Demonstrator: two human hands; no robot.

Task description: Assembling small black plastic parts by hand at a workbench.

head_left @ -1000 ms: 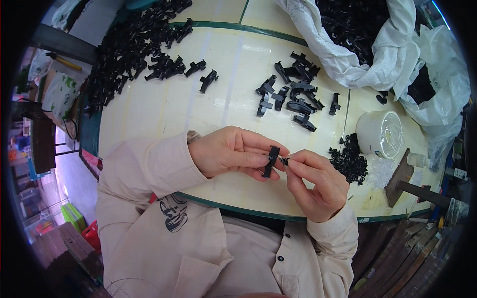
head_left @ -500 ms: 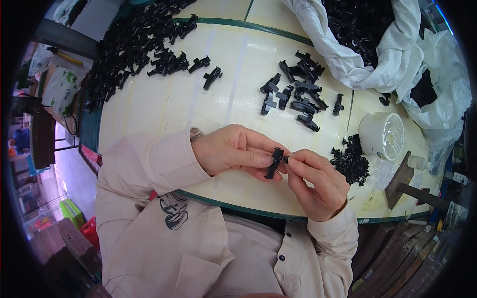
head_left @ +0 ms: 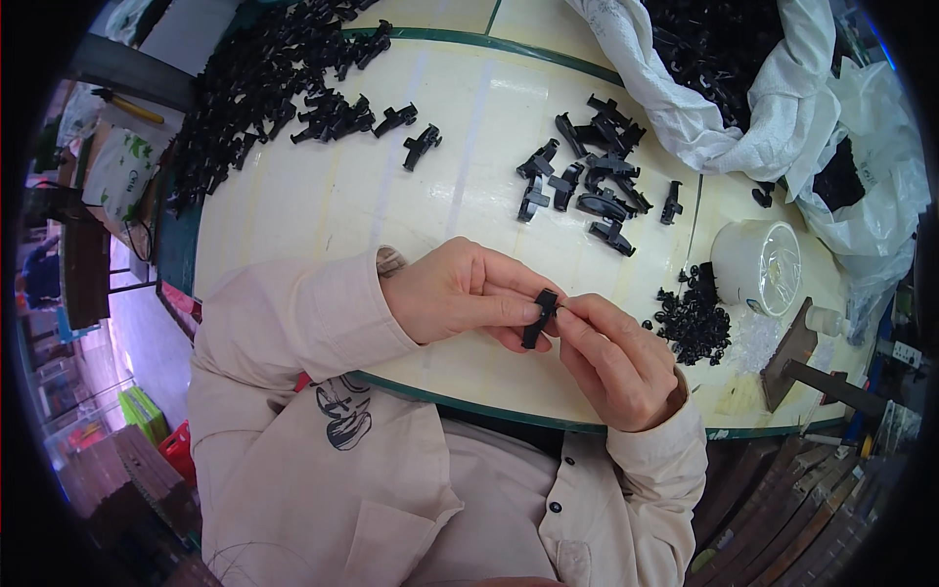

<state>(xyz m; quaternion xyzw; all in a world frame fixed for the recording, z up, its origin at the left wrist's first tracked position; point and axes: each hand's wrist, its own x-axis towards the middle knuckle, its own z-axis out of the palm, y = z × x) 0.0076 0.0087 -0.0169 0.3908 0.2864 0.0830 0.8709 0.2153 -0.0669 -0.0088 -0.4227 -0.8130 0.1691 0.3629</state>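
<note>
It looks like a small-parts assembly workshop: far left of the left grip, black plastic pieces heap the desk; beyond the right grip stands an open white sack full of dark parts.

Our right hand now sits closer to the black clip in our left hand; its fingertips mostly hide the small black piece.
</note>
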